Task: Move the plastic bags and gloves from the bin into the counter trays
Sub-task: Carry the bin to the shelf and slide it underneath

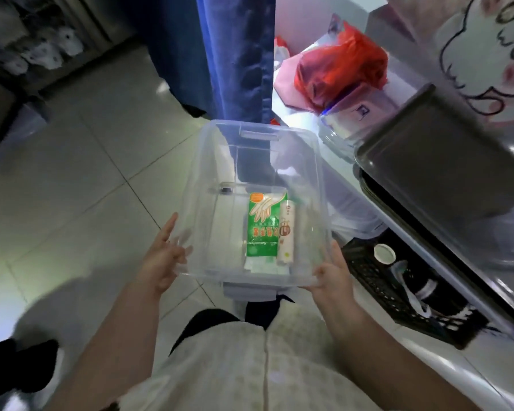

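Observation:
I hold a clear plastic bin [211, 161] in front of me, above the tiled floor. My left hand [163, 256] grips its near left corner, and my right hand [333, 277] grips its near right corner. Inside, near me, lies a green pack of gloves [263, 229] with a white roll of plastic bags [288, 232] touching its right side. A white flat packet [264, 268] peeks out under them. A dark grey tray [439, 161] lies on the counter to the right.
A red plastic bag [341, 66] sits at the counter's far end beside clear lidded containers [339, 129]. A black slatted basket [413, 295] with a white-capped bottle [385, 253] stands near my right hand. A blue curtain [235, 54] hangs ahead.

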A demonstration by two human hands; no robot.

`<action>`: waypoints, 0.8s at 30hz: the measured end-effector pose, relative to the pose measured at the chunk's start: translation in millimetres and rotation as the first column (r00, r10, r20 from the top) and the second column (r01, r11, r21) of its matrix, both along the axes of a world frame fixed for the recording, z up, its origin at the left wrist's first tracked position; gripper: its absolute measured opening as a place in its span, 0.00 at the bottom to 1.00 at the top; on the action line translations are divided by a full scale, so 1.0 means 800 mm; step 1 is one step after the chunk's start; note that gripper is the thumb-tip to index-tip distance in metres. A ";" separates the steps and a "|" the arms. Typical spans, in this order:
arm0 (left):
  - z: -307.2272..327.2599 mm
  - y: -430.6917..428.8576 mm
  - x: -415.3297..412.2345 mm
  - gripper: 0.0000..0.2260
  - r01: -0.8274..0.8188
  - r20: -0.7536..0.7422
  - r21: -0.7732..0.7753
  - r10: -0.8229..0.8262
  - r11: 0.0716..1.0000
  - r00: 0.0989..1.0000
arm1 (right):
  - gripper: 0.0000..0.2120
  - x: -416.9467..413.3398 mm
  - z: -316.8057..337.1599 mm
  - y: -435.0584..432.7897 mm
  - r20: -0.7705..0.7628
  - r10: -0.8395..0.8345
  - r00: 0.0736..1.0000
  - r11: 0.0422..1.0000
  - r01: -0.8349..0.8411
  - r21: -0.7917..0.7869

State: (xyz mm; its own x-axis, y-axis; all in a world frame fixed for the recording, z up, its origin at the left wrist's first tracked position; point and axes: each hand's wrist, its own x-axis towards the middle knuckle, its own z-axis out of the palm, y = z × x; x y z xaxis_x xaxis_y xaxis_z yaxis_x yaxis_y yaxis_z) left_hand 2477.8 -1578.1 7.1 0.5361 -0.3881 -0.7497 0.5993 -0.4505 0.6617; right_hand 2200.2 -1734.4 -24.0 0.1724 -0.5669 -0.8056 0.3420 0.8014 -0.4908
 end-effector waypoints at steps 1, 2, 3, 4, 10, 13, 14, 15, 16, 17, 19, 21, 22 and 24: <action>-0.002 -0.001 0.017 0.43 0.014 -0.014 -0.002 -0.014 1.000 1.000 | 0.45 0.015 -0.002 0.001 -0.007 -0.007 1.000 1.000 0.007 -0.010; -0.004 -0.003 0.033 0.44 0.038 -0.026 0.000 -0.038 0.999 0.999 | 0.43 0.029 -0.004 0.003 -0.024 -0.011 1.000 1.000 0.011 -0.023; -0.006 -0.004 0.050 0.44 0.066 -0.035 0.013 -0.065 0.998 0.997 | 0.42 0.043 -0.004 0.006 -0.049 -0.018 0.999 0.999 0.017 -0.032; -0.009 -0.006 0.067 0.45 0.092 -0.046 0.029 -0.090 0.995 0.995 | 0.40 0.056 -0.005 0.009 -0.080 -0.030 0.996 0.999 0.028 -0.033; -0.036 -0.011 0.179 0.48 0.247 -0.100 0.034 -0.242 0.969 0.965 | 0.34 0.139 -0.015 0.054 -0.266 -0.146 0.953 0.989 0.144 -0.026; -0.041 -0.024 0.238 0.48 0.358 -0.121 0.043 -0.351 0.933 0.929 | 0.32 0.189 -0.014 0.078 -0.286 -0.301 0.910 0.950 0.313 -0.001; -0.040 -0.032 0.257 0.48 0.398 -0.117 0.047 -0.391 0.916 0.913 | 0.36 0.205 -0.015 0.089 -0.276 -0.344 0.897 0.934 0.357 -0.004; -0.040 -0.040 0.274 0.48 0.434 -0.111 0.042 -0.427 0.900 0.897 | 0.40 0.219 -0.014 0.101 -0.258 -0.389 0.884 0.916 0.400 -0.011; -0.040 -0.049 0.291 0.48 0.463 -0.107 0.025 -0.458 0.886 0.882 | 0.41 0.234 -0.011 0.113 -0.239 -0.434 0.868 0.897 0.443 -0.022; -0.041 -0.058 0.305 0.47 0.490 -0.099 0.004 -0.488 0.871 0.867 | 0.41 0.248 -0.008 0.124 -0.230 -0.477 0.848 0.874 0.485 -0.023; -0.043 -0.071 0.327 0.45 0.556 -0.089 -0.037 -0.556 0.831 0.826 | 0.40 0.267 -0.003 0.146 -0.233 -0.544 0.806 0.829 0.559 -0.001; -0.045 -0.081 0.337 0.44 0.616 -0.105 -0.063 -0.619 0.785 0.778 | 0.39 0.277 0.000 0.166 -0.237 -0.594 0.769 0.791 0.612 0.003; -0.047 -0.086 0.339 0.43 0.645 -0.113 -0.063 -0.648 0.761 0.753 | 0.39 0.279 0.000 0.177 -0.239 -0.621 0.746 0.767 0.641 0.007; -0.056 -0.094 0.338 0.43 0.698 -0.129 -0.052 -0.698 0.714 0.704 | 0.39 0.278 -0.002 0.193 -0.240 -0.672 0.700 0.715 0.698 0.034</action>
